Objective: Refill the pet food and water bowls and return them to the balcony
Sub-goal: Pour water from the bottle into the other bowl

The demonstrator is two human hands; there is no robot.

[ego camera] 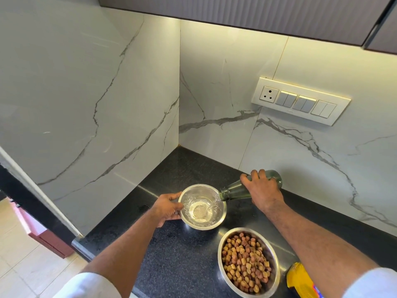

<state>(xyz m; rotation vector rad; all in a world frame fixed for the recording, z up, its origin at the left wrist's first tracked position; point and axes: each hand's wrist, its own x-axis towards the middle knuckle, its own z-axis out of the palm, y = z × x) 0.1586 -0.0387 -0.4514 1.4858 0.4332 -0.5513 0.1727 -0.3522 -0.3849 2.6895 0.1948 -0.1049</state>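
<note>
A steel water bowl (221, 214) stands on the black counter (176, 261), with water swirling inside it. My left hand (166, 208) grips its left rim, thumb over the edge. My right hand (263, 190) holds a green glass bottle (235, 191) tipped on its side, mouth over the bowl's right rim, and water runs from it into the bowl. A second steel bowl (277, 265), full of brown kibble (246, 265), sits nearer to me on the right.
A yellow food packet (300, 278) lies at the counter's right, partly under my right forearm. Marble walls meet in a corner behind the bowls, with a switch panel (300, 101) on the right wall. The counter edge drops to a tiled floor (23, 267) at left.
</note>
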